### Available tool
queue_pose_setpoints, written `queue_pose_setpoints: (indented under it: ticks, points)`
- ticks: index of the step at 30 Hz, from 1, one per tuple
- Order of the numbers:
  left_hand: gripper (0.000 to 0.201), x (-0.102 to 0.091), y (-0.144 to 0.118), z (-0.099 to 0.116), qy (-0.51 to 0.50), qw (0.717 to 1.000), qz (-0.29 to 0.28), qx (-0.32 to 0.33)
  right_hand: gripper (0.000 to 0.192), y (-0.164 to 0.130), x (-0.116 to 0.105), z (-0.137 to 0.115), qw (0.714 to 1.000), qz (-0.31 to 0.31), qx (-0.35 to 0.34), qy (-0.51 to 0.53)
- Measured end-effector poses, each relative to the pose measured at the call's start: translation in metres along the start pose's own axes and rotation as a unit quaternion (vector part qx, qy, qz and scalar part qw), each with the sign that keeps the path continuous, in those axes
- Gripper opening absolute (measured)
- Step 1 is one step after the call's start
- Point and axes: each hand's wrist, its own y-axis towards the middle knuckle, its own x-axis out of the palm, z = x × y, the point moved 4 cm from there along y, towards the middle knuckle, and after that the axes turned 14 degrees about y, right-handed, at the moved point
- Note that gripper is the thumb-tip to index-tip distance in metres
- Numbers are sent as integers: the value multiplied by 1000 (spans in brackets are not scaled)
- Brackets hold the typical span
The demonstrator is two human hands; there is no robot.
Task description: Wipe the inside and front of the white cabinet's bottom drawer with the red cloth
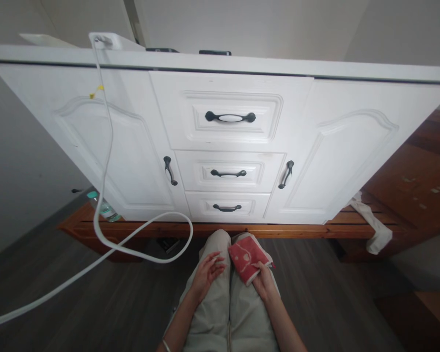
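We see 1 folded red cloth [247, 256] over the right trouser leg [247, 313], its edge pinched by our right hand [264, 283], probably for steadiness; our left hand [207, 272], fingers loosely spread, is empty.

towel [248, 259]: matt cloth | cabinet [132, 164]: smooth, satin | bench [289, 231]: smooth wood | bottle [108, 211]: clear plastic

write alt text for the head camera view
A person's right hand holds a folded red cloth above pale trousers, while the left hand is open nearby. In front stands a white cabinet with closed drawers and doors; a white cable hangs at left.
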Motion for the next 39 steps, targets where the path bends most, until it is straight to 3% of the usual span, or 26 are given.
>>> queue_pose_setpoints:
  ticks: [3, 5, 8, 11, 14, 18, 23, 28, 35, 39]
  points:
    - [39, 6, 7, 4, 79, 995, 40, 41, 33, 0, -2, 2, 1000, 12, 25, 8]
    - [30, 14, 15, 22, 180, 974, 80, 117, 31, -1, 1, 2, 1000, 11, 22, -1]
    - [25, 33, 34, 75, 318, 898, 143, 268, 34, -3, 8, -1, 1000, 11, 20, -10]
    - [27, 55, 56, 130, 420, 807, 192, 367, 43, -4, 13, -3, 1000, 9, 21, -8]
    - [29, 72, 81, 154, 547, 730, 198, 357, 47, -6, 14, -6, 1000, 5, 14, -12]
    - [30, 78, 101, 150, 649, 671, 179, 310, 46, -8, 15, -7, 1000, -3, 20, 0]
    - [21, 75, 102, 145, 659, 666, 170, 307, 33, -9, 8, -6, 999, 15, 32, 11]
    - [21, 74, 66, 123, 629, 668, 208, 340, 31, -3, -1, -3, 999, 6, 31, -28]
    - [29, 63, -12, 82, 563, 732, 180, 339, 34, -12, -1, 0, 998, 9, 11, -62]
    - [30, 61, -45, 72, 556, 756, 161, 306, 19, -38, -18, 9, 995, 36, 8, -96]
